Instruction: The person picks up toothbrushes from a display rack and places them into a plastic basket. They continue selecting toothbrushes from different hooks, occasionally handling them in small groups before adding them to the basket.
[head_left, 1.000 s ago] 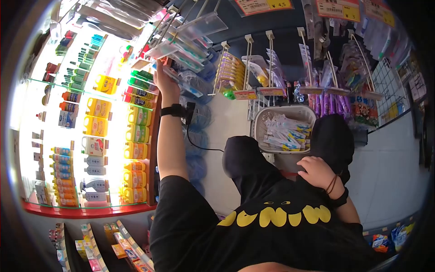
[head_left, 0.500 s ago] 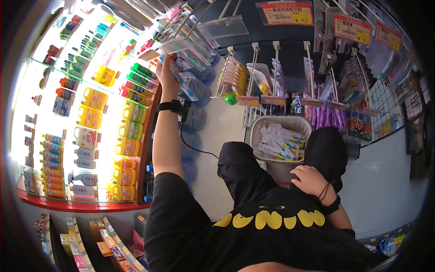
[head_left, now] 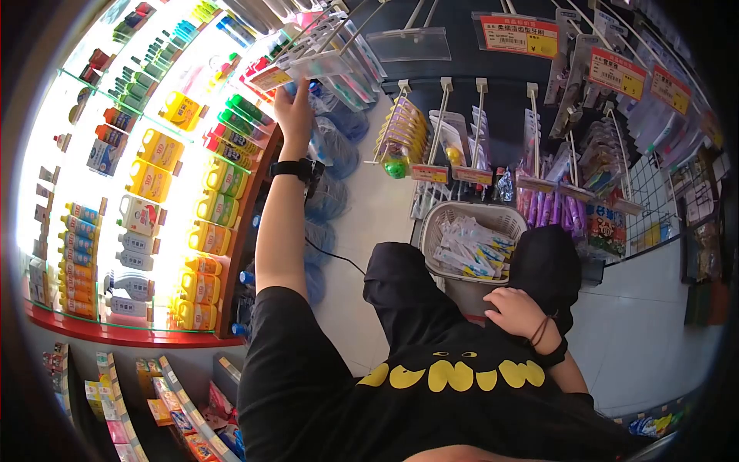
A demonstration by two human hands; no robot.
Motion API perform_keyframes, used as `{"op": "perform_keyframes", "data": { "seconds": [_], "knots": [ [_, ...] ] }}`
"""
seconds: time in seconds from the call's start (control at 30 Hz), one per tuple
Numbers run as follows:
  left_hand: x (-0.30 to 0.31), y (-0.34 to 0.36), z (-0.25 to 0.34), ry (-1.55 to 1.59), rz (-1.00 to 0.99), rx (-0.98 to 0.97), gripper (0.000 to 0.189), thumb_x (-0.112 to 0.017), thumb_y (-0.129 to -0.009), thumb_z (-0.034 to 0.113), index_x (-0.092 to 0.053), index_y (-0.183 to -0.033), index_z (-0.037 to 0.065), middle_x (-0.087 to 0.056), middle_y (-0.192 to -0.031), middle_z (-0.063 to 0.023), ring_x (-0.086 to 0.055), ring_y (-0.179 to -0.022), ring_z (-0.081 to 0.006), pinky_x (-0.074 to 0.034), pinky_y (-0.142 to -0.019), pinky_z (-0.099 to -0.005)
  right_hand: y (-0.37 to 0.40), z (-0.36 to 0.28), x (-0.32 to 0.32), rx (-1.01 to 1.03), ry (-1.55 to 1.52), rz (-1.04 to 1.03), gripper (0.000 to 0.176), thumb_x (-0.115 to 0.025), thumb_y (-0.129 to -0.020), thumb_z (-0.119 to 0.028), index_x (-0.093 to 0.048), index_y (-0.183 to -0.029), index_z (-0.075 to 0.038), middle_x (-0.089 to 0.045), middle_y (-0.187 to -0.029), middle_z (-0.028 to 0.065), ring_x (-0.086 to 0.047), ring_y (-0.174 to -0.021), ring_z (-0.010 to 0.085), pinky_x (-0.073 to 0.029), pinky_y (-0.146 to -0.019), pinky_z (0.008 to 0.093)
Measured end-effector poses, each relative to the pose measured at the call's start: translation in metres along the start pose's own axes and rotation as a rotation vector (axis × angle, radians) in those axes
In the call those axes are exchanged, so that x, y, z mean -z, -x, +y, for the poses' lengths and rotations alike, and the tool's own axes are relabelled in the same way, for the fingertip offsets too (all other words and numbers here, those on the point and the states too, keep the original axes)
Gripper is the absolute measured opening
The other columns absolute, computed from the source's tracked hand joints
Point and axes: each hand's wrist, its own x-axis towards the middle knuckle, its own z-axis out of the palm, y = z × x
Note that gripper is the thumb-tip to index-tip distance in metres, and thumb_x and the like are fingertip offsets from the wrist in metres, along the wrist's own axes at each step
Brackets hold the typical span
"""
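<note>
My left hand (head_left: pixel 294 115) is raised at the upper left, by the front ends of display hooks that carry packaged toothbrushes (head_left: pixel 346 65). Its fingers are bent and closed just under a price tag (head_left: pixel 271 78), and whatever they grip is hidden. My right hand (head_left: pixel 517 309) lies on my right thigh, fingers loosely stretched out, holding nothing. Between my knees stands a light grey plastic basket (head_left: pixel 432 240) with several packaged toothbrushes (head_left: pixel 476 248) inside.
Lit shelves of yellow bottles (head_left: pixel 150 181) line the left side. Large blue water jugs (head_left: pixel 327 196) stand beside my left forearm. Ahead hang yellow packs (head_left: pixel 402 131), purple packs (head_left: pixel 554 204) and price tags (head_left: pixel 517 35). A black cable (head_left: pixel 335 254) runs from my left wrist.
My left hand has shifted slightly right and down in view. The toothbrush pack that hung below its fingers no longer shows clearly. My right hand stays on the thigh.
</note>
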Motion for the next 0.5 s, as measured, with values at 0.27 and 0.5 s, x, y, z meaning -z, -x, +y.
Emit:
{"op": "perform_keyframes", "data": {
  "seconds": [0.27,0.5],
  "knots": [
    [-0.006,-0.021,-0.034,-0.005,-0.108,-0.037,0.033,-0.068,-0.082,0.032,-0.055,-0.080,0.001,-0.052,-0.064,-0.0013,-0.050,-0.059,-0.0104,-0.039,-0.053,-0.0259,0.004,0.000,-0.001,-0.011,0.003,0.013,0.030,-0.059,-0.083,-0.026,-0.061,-0.106,-0.008,-0.059,-0.103,0.0102,-0.056,-0.100,0.0287,-0.044,-0.088,0.0398],
    [-0.013,-0.011,-0.059,-0.176,-0.098,-0.120,0.045,-0.070,-0.080,0.031,-0.050,-0.105,-0.001,-0.058,-0.093,-0.0116,-0.057,-0.081,-0.0189,-0.046,-0.072,-0.0324,0.016,-0.006,0.016,0.023,-0.019,0.113,0.030,-0.059,-0.083,-0.024,-0.059,-0.107,-0.006,-0.059,-0.107,0.0119,-0.056,-0.101,0.0304,-0.045,-0.087,0.0395]
  ]
}}
